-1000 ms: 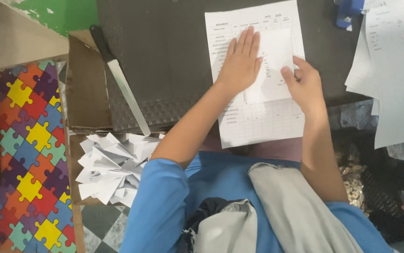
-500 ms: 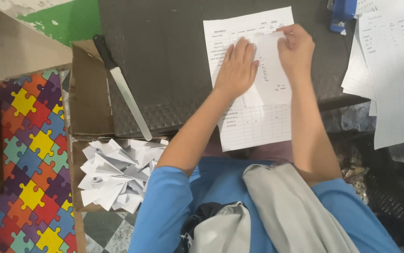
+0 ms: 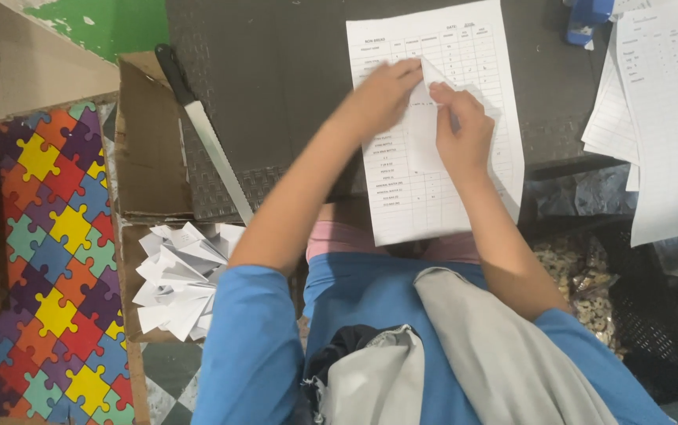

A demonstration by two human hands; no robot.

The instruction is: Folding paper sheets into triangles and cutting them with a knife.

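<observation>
A printed white sheet (image 3: 417,197) lies on the dark ribbed mat (image 3: 276,86) in front of me, its lower part hanging over the table's near edge. On top of it sits a smaller folded piece of white paper (image 3: 427,134). My left hand (image 3: 382,94) pinches the folded paper's upper left corner. My right hand (image 3: 465,130) presses and pinches its upper right edge. Both hands sit close together over the middle of the sheet.
A long knife (image 3: 205,134) with a black handle lies on the mat's left side. A cardboard box (image 3: 146,149) holds several folded white papers (image 3: 181,279). A stack of printed sheets (image 3: 665,118) lies at right, a colourful puzzle mat (image 3: 48,260) at left, a black crate (image 3: 630,307) lower right.
Both hands moved together onto the folded paper. The left hand went from lying flat to pinching; the right hand came down from the sheet's top edge. The paper's corner is now lifted.
</observation>
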